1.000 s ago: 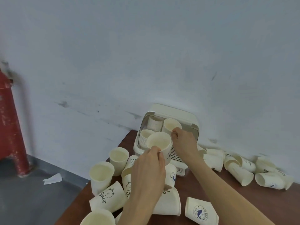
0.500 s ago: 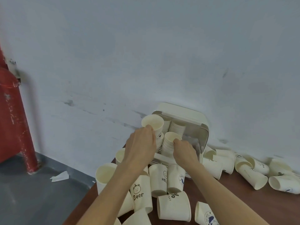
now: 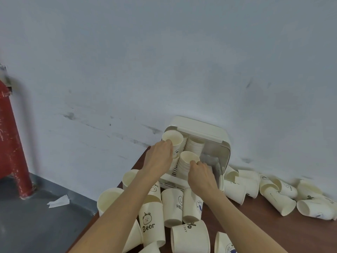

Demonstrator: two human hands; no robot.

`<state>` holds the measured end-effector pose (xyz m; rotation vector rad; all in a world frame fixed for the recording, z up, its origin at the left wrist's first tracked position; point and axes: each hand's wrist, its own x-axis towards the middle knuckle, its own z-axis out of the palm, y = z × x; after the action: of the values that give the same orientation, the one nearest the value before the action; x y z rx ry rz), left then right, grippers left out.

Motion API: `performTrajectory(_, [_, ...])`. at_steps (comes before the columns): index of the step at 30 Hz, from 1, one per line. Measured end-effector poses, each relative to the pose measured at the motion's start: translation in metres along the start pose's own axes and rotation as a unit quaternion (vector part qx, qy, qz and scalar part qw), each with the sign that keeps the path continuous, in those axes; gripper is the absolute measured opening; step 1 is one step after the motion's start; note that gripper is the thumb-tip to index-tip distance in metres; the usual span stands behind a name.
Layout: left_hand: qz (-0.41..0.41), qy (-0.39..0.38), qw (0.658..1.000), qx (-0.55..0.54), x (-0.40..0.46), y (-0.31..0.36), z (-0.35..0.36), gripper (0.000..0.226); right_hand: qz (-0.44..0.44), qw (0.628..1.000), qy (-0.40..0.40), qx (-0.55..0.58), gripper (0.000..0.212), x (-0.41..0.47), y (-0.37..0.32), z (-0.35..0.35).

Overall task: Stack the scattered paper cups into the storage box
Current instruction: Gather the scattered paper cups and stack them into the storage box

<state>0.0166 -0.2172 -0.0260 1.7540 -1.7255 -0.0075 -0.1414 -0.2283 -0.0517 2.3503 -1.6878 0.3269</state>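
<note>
A cream storage box (image 3: pixel 204 128) with a raised lid stands against the wall at the table's far edge. Stacks of paper cups fill it. My left hand (image 3: pixel 160 156) grips a cream paper cup (image 3: pixel 174 140) at the top of the left stack in the box. My right hand (image 3: pixel 201 173) holds the front stack of cups (image 3: pixel 187 161), fingers at its rim. Loose cups lie scattered on the brown table: a "Bear" cup (image 3: pixel 152 221), a "HELLO" cup (image 3: pixel 172 205) and several more.
Tipped cups (image 3: pixel 279 198) crowd the table to the right of the box by the wall. Upright cups (image 3: pixel 109 198) stand at the table's left edge. A red post (image 3: pixel 12 143) and a paper scrap (image 3: pixel 59 201) are on the grey floor at left.
My left hand carried its cup from in front of the box up onto the left stack inside. My right hand moved from a rear cup to the front stack.
</note>
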Motion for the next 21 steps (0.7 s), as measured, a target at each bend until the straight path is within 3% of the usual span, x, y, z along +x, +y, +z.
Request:
performTrajectory(3, [-0.007, -0.035, 0.999, 0.038, 0.002, -0.005, 0.010, 0.017, -0.001, 1.000, -0.005, 0.008, 0.021, 0.001, 0.000, 0.000])
performTrajectory(12, [-0.034, -0.122, 0.986, 0.105, -0.005, -0.010, 0.026, 0.022, 0.006, 0.999, -0.029, 0.014, 0.024, -0.002, -0.002, -0.001])
performTrajectory(14, [-0.029, -0.138, 0.985, 0.103, -0.006, -0.007, 0.026, 0.025, 0.007, 0.999, -0.035, 0.016, 0.033, -0.003, -0.002, -0.002])
performTrajectory(18, [-0.024, -0.138, 0.985, 0.096, -0.017, 0.003, 0.017, 0.047, 0.002, 0.999, -0.025, 0.020, 0.074, -0.013, -0.001, -0.003])
performTrajectory(21, [-0.009, -0.115, 0.990, 0.081, -0.037, 0.022, 0.005, 0.049, 0.002, 0.999, -0.018, 0.042, 0.070, -0.028, 0.001, -0.008])
